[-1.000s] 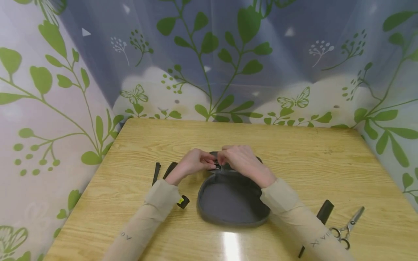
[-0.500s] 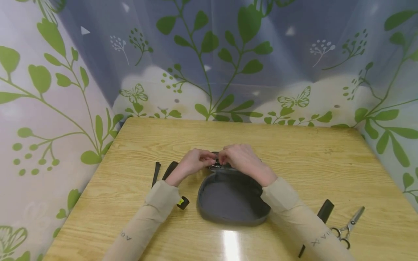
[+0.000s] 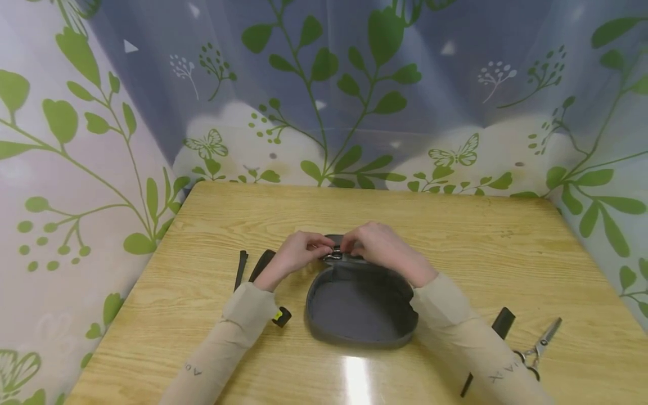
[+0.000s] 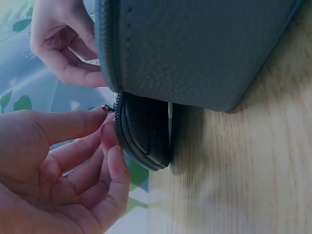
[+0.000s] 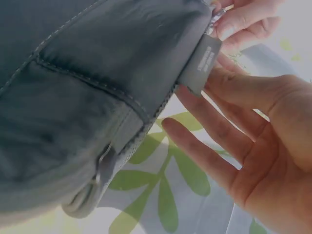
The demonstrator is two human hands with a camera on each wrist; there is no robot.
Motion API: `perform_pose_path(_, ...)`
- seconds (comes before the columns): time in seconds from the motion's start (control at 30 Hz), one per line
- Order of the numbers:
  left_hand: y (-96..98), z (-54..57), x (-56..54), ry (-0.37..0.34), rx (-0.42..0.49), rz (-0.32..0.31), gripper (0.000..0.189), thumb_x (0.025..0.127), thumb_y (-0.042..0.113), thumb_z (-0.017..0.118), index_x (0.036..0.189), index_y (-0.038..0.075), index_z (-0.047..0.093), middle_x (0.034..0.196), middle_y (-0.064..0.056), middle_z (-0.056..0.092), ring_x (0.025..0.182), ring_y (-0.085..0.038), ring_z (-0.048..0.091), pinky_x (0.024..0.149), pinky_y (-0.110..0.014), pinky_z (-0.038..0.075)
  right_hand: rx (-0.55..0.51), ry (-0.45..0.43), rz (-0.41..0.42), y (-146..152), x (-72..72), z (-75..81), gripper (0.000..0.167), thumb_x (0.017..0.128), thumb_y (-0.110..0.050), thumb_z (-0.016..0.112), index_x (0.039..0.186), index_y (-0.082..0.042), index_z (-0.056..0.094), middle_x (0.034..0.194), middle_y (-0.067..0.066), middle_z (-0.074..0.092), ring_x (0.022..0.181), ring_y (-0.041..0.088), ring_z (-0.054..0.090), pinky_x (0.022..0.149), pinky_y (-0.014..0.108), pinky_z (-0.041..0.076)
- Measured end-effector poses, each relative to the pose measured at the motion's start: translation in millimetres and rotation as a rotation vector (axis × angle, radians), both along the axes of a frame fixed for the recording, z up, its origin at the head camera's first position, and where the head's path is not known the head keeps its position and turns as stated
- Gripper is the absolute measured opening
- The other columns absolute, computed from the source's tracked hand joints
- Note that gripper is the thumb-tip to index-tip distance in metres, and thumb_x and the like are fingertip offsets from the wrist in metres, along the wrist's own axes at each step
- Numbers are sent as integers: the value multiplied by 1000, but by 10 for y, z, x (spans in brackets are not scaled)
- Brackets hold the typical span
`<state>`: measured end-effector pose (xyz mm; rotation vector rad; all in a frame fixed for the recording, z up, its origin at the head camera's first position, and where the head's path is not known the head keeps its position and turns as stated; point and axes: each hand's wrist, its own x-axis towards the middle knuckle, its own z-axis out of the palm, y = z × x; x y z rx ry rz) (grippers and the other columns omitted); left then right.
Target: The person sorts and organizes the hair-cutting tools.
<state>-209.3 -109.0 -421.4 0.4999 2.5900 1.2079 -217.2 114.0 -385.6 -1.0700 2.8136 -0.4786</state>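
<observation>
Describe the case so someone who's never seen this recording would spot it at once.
On the wooden table, look between the small black-and-yellow piece at left and the scissors at right. There a dark grey, zip-edged case is open, its hollow nearer half in view. It is the broadest item there, while its neighbours are slim or small.

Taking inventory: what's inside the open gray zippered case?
The near half shows gray lining. The left hand and right hand cover most of the far half; a metal piece shows between them, the rest can't be seen.
</observation>
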Motion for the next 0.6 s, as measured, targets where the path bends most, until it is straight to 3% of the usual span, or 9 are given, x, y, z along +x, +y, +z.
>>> perform_pose_path(0.2,-18,-19,60,13,49,58,23,101,22,65,120,13,75,116,-6,73,97,-22,70,83,-38,57,-84,24,-26,181,60,69,15,93,-9,73,105,-18,78,101,-3,76,88,17,72,75,37,58)
perform_pose_path(0.4,-10,-2,167,75,49,173,13,98,24,70,104,13,75,103,-3,74,89,-19,69,74,-34,55,-169,173,-194,586,217,243,11,96,-18,72,105,-18,77,101,0,77,81,19,73,66,40,58)
perform_pose_path(0.6,4,-32,292,74,3,185,13,95,23,73,96,11,70,97,-3,73,82,-16,71,72,-33,55,-260,314,-361,1186,479,385,11,97,-15,71,107,-13,74,101,5,77,77,26,74,65,45,59)
